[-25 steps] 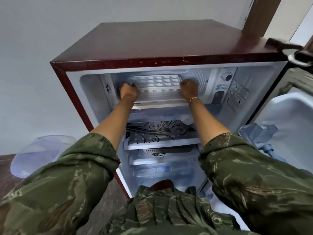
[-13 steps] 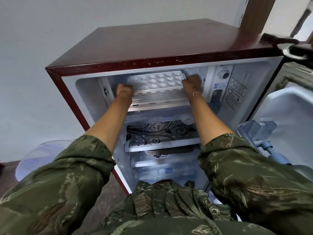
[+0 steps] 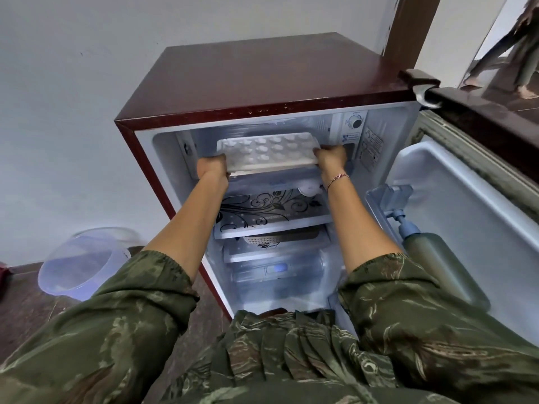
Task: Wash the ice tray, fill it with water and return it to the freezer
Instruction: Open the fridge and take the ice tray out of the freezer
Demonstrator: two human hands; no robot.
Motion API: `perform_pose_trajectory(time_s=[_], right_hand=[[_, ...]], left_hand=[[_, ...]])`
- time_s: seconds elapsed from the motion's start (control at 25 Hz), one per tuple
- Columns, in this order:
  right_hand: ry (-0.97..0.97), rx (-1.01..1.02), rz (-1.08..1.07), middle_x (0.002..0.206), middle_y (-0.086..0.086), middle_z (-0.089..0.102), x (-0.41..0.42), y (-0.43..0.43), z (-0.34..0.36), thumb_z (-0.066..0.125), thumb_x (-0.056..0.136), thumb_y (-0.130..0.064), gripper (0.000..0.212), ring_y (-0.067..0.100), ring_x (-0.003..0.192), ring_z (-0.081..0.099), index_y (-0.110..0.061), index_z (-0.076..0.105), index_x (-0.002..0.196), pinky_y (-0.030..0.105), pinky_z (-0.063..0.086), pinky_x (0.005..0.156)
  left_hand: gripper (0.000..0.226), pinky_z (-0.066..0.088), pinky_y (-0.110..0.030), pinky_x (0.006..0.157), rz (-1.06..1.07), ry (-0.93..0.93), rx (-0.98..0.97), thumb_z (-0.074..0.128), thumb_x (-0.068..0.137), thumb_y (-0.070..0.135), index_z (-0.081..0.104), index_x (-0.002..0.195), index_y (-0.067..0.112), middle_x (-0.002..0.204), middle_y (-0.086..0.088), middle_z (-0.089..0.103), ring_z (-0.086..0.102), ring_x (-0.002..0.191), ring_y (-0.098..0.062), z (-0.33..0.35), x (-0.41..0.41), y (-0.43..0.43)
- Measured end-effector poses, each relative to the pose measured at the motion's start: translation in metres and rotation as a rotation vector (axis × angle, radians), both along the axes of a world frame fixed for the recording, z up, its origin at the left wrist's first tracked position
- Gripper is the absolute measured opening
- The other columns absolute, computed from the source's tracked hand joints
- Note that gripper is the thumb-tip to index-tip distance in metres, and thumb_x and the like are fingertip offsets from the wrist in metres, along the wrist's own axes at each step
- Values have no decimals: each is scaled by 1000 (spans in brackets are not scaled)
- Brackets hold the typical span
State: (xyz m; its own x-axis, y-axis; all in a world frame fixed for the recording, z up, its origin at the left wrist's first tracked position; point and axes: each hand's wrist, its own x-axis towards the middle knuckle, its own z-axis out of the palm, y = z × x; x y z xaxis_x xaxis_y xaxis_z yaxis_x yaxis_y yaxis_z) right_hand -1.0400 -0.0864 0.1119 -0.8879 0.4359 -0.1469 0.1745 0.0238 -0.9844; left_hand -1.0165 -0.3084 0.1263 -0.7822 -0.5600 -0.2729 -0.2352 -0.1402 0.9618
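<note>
Hands grip white ice tray point(image 3: 267, 153) at freezer point(image 3: 250, 132) opening, left hand point(image 3: 212, 167) on left end, right hand point(image 3: 331, 158) on right end.

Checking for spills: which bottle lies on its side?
The clear bottle at the bottom of the fridge; the green pump bottle stands upright in the door.

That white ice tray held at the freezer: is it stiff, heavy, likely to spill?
Probably stiff: the ice tray spans straight between the left hand and right hand gripping its ends, without visible sag. Thin plastic suggests it is light if empty; I cannot tell what the cells hold. If filled, tilting would likely spill.
</note>
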Motion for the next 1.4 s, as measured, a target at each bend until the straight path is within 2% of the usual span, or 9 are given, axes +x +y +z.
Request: perform_pose_trajectory(time_s=[0.24, 0.36, 0.48, 0.6, 0.84, 1.0, 1.12, 1.28, 1.4], right_hand=[[14, -149, -49, 97, 13, 63, 55, 8, -2, 67, 87, -14, 29, 21, 89, 59, 6, 65, 108, 28, 50, 81], [-7, -190, -60, 97, 16, 66, 75, 11, -14, 66, 87, -15, 27, 21, 84, 61, 4, 65, 107, 31, 55, 75], [-23, -218, -42, 87, 10, 64, 93, 13, -25, 64, 88, -13, 8, 18, 76, 60, -5, 66, 86, 26, 53, 69], [-44, -229, -8, 85, 7, 63, 107, 14, -33, 60, 90, -11, 20, 17, 76, 59, -15, 60, 71, 28, 53, 69], [-40, -289, 51, 101, 12, 65, 138, 14, -41, 49, 94, -6, 21, 21, 87, 61, -1, 63, 109, 27, 53, 77], [-31, -458, 85, 87, 6, 64, 165, 9, -34, 44, 98, -12, 20, 17, 73, 62, -4, 58, 111, 21, 54, 54], [10, -522, 70, 82, 5, 62, 191, 6, -23, 41, 99, -8, 18, 17, 71, 61, -6, 56, 108, 22, 55, 52], [-1, -521, 73, 84, 7, 62, 227, 4, -13, 39, 98, -5, 21, 20, 73, 61, -3, 59, 95, 25, 55, 54], [11, -545, 74, 85, 8, 63, 262, 6, -7, 41, 97, -5, 20, 20, 73, 62, -1, 59, 106, 25, 56, 54]], left_hand=[[33, 56, -46, 83, 57, -31, 190, 66, 87, 20, 56, 111, -1, 101, -12, 63, 64, 93, -30, -19, 46, 0], [23, 54, -40, 87, 82, -34, 197, 64, 88, 21, 55, 76, 4, 79, -7, 59, 61, 89, -26, -27, 70, 1], [33, 47, -35, 72, 89, -17, 206, 63, 88, 22, 47, 61, 11, 68, -4, 50, 53, 80, -22, -33, 92, 3], [29, 51, -40, 78, 75, 7, 236, 59, 90, 22, 49, 65, 13, 77, -7, 56, 54, 82, -23, -35, 108, 2], [17, 52, -51, 89, 16, 26, 276, 48, 96, 21, 57, 89, 9, 101, -13, 62, 63, 97, -32, -33, 131, 2], [17, 53, -48, 88, -14, 60, 306, 49, 96, 22, 57, 84, 13, 95, -10, 64, 64, 96, -31, -29, 158, 7], [19, 53, -45, 88, -3, 92, 348, 47, 97, 19, 57, 82, 14, 88, -6, 63, 62, 86, -26, -24, 188, 11], [17, 50, -52, 92, 33, 99, 404, 51, 94, 15, 62, 82, 11, 95, -10, 65, 63, 101, -34, -20, 229, 10], [16, 53, -46, 89, 66, 110, 429, 51, 95, 16, 62, 86, 10, 90, -7, 65, 62, 94, -30, -17, 268, 14]])
